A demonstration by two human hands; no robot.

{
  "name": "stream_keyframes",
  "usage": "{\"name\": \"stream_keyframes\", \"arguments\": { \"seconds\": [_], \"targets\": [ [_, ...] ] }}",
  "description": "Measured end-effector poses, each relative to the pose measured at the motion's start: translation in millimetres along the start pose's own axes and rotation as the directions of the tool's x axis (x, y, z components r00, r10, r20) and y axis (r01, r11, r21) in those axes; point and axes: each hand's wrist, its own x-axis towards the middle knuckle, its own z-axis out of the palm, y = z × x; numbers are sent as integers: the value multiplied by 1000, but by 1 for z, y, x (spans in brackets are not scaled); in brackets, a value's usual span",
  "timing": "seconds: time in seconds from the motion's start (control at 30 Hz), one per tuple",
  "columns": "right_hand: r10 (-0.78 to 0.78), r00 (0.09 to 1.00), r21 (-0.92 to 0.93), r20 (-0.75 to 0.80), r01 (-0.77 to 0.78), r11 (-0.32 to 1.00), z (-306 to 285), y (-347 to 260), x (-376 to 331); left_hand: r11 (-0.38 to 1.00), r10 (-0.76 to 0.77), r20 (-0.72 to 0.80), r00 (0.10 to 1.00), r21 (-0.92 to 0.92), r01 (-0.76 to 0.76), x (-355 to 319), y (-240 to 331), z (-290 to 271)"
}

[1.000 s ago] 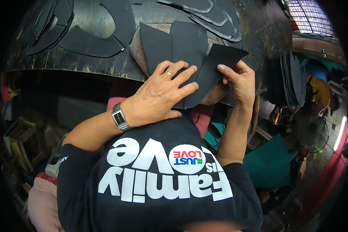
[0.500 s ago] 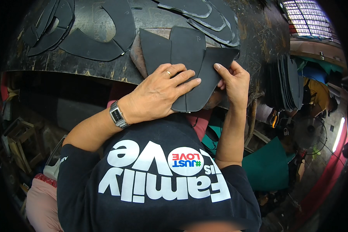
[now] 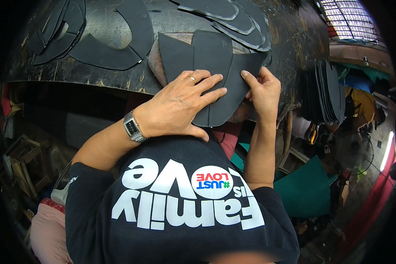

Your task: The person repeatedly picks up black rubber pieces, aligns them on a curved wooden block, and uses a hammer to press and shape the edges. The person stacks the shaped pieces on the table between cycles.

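Note:
A flat black piece with a leather-like surface [image 3: 212, 50], made of several panels joined along seams, lies at the near edge of the table. My left hand [image 3: 180, 103] rests across its lower left part, palm down, with the fingers spread and the thumb off its near edge. At the right side, my right hand [image 3: 264, 88] pinches the edge of the right-hand panel between thumb and fingers. Part of the piece is hidden under my left hand. A brown rounded surface [image 3: 156, 64] shows beneath its left side.
The dark, worn table [image 3: 119, 79] carries curved black pieces [image 3: 108, 55] at left and pale-edged ones [image 3: 246, 26] at the back. Upright black sheets [image 3: 325, 92] stand in a stack at right. Beyond are orange-handled scissors [image 3: 313, 134], a fan [image 3: 354, 149] and a green sheet [image 3: 303, 189].
My left thumb has come out from the near edge of the piece and now points away from it. My right hand has shifted slightly left and up along the panel's edge.

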Motion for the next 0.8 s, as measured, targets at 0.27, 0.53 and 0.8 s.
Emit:
{"name": "stream_keyframes", "arguments": {
  "seconds": [0.27,0.53,0.8],
  "targets": [
    [-19,1000,-20,1,19,1000,1,4,2,999,-38,-77,996,-16,36,32,-13,-2],
    [-56,998,-76,-6,55,996,1,11,6,994,-81,-117,990,60,88,60,-21,6],
    [-334,930,-282,-157,282,917,11,14,-3,990,-42,-137,990,126,59,68,-36,1]
  ]
}}
